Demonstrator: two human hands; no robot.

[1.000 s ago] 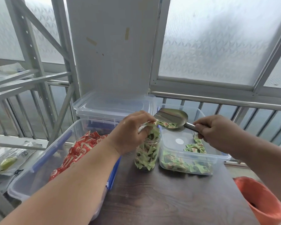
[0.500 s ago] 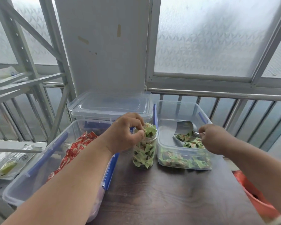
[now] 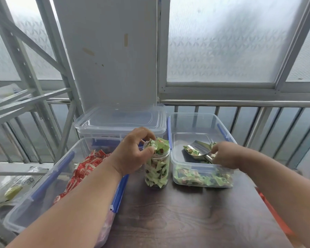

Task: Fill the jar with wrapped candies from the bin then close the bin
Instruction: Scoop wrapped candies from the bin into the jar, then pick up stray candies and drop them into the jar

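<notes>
A clear jar stands on the dark wooden table, heaped to the brim with green wrapped candies. My left hand curls round its rim, thumb and fingers at the top candies. To its right sits the open clear bin with green candies along its front wall. A metal scoop lies inside the bin with a few candies in it. My right hand grips the scoop's handle.
A larger open bin with red wrapped candies sits at the left, partly under my left forearm. Behind the jar a lidded clear bin stands against a white panel. A metal railing runs behind, and something orange lies below the table's right edge.
The scoop came away from above the jar and went down into the green candy bin. My left hand stayed at the jar's rim.
</notes>
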